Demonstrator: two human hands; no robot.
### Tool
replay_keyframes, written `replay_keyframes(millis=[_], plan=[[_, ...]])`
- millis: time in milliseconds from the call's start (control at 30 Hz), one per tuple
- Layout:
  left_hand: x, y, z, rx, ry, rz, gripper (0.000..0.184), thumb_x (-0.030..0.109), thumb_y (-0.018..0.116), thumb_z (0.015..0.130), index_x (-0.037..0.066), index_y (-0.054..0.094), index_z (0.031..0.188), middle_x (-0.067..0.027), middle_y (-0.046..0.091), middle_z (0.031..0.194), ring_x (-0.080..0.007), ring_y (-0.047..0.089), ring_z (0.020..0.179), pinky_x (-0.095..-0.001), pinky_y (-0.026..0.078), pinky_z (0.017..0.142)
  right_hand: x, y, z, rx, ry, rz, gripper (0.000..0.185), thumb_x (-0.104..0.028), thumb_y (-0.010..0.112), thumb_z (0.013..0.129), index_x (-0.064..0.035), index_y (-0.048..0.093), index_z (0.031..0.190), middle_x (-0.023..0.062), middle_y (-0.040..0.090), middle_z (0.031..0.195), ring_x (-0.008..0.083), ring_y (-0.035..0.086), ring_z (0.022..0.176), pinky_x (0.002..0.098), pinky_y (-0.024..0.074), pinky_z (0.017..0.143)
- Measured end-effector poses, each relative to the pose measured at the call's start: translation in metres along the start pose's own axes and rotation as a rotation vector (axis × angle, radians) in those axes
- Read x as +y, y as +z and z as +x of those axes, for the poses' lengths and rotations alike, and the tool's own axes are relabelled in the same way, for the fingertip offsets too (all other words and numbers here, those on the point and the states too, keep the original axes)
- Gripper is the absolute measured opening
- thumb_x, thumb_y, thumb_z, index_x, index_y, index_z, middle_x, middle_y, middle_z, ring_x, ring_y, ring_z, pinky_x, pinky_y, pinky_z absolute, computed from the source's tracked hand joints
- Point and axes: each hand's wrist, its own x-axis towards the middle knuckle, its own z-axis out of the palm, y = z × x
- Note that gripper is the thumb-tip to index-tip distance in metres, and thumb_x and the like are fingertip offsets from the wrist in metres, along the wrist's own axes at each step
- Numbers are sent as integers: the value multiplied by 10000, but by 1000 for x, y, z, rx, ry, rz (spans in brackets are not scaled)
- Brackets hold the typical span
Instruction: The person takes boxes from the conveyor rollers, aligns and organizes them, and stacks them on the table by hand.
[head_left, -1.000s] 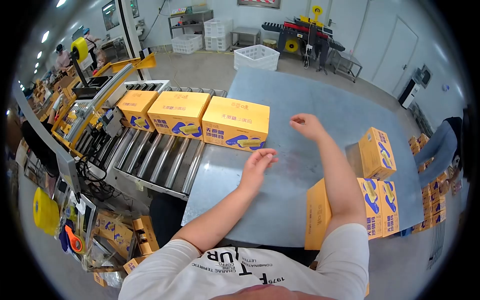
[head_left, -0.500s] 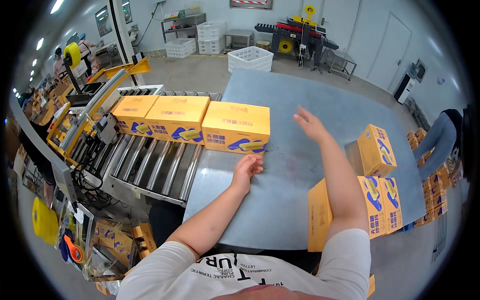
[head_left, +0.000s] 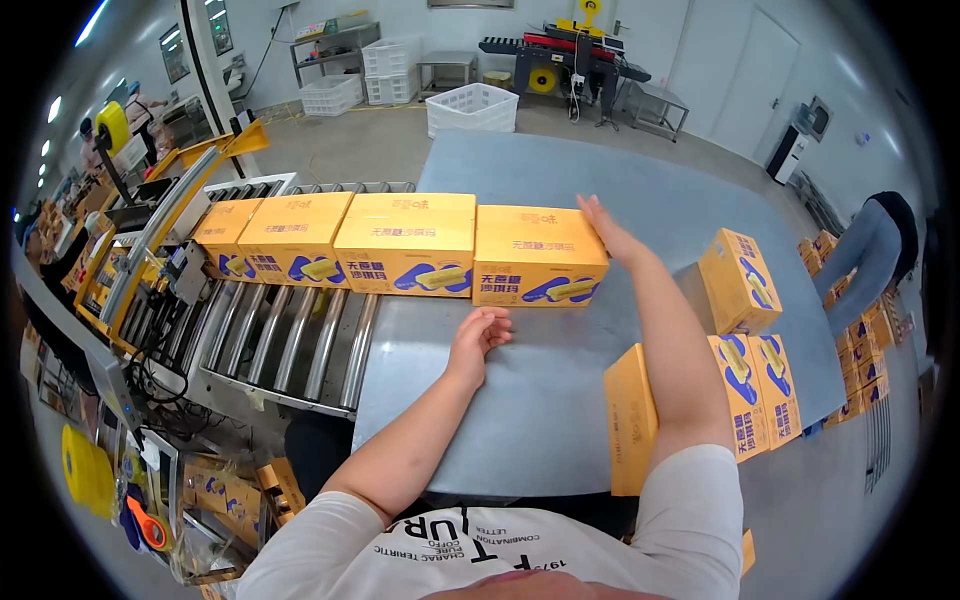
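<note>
A row of yellow cartons runs from the roller conveyor (head_left: 290,340) onto the metal table (head_left: 540,400). The rightmost carton (head_left: 540,255) lies flat on the table, against its neighbour (head_left: 405,245). My right hand (head_left: 612,232) is at that carton's right end, fingers stretched out, and seems to touch it. Below the carton's front left corner is my left hand (head_left: 480,342), fingers loosely curled and partly apart, holding nothing. On the right of the table stand more cartons, one (head_left: 740,282) set behind two others (head_left: 755,392). Another carton (head_left: 632,420) is partly behind my right forearm.
A yellow-railed machine (head_left: 165,235) spans the conveyor at the left. A white crate (head_left: 472,110) stands beyond the table's far edge. At the far right a person (head_left: 872,245) bends near stacked cartons (head_left: 860,360). An orange-handled tool (head_left: 148,522) hangs at lower left.
A fourth carton now shows at the right end of the row, under my right hand's reach. The view has shifted, and my left hand has drawn back slightly from the row.
</note>
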Motion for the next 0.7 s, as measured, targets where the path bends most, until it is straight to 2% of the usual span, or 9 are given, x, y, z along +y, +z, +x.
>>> replay_keyframes(millis=[67, 167, 267, 367, 467, 567, 667, 700], plan=[[0, 1, 0, 1, -6, -14, 285, 269, 520, 994, 51, 662, 1110, -54, 685, 955, -154, 629, 848, -299, 494, 822, 42, -13, 34, 88, -11, -95, 844, -785, 281, 988, -247, 308, 1638, 106, 255, 1704, 335, 336, 1523, 484, 377, 1145], [0, 2, 0, 0, 3, -10, 279, 264, 519, 992, 52, 657, 1110, -51, 684, 955, -152, 626, 843, -297, 491, 820, 3, -36, 19, 49, 122, -581, 816, -748, 460, 956, -251, 386, 1600, 167, 359, 1636, 341, 359, 1494, 493, 335, 1174], [0, 1, 2, 2, 13, -9, 276, 261, 519, 991, 54, 654, 1114, -50, 683, 962, -151, 625, 842, -299, 490, 816, -34, -13, -8, -59, -17, -564, 896, -743, 665, 821, -227, 491, 1533, 204, 473, 1527, 374, 435, 1415, 495, 337, 1172], [-2, -5, 6, 4, 32, -27, 275, 257, 523, 989, 57, 650, 1129, -48, 681, 971, -151, 623, 851, -299, 489, 814, -26, 43, -30, 100, -434, -907, 986, -691, 816, 651, -222, 555, 1479, 200, 541, 1440, 380, 507, 1315, 518, 350, 1146], [5, -7, 8, 72, 49, -113, 287, 268, 528, 992, 52, 643, 1143, -51, 682, 977, -149, 624, 857, -296, 489, 811, -35, 37, -21, -40, -396, -758, 1051, -616, 865, 557, -240, 550, 1486, 189, 538, 1419, 387, 500, 1310, 553, 343, 1132], [35, -6, 5, 166, 137, -182, 274, 242, 542, 998, 52, 639, 1170, -58, 682, 1004, -140, 622, 855, -284, 481, 794, -32, 15, -15, 83, -271, -839, 1030, -554, 856, 555, -247, 543, 1488, 174, 530, 1410, 390, 495, 1318, 554, 347, 1125], [70, -26, 14, 434, 408, 66, 291, 178, 557, 1003, 40, 619, 1251, -80, 669, 1094, -173, 630, 971, -305, 489, 889, -51, 2, -41, 419, -56, -1089, 916, -506, 851, 642, -228, 560, 1465, 167, 523, 1413, 384, 500, 1319, 540, 358, 1111], [80, -35, 18, 521, 500, 65, 308, 159, 562, 1002, 32, 604, 1280, -90, 643, 1151, -190, 617, 1026, -319, 478, 934, -43, -4, -34, 457, 46, -1153, 837, -473, 837, 685, -215, 584, 1439, 167, 522, 1418, 382, 501, 1319, 538, 371, 1101]])
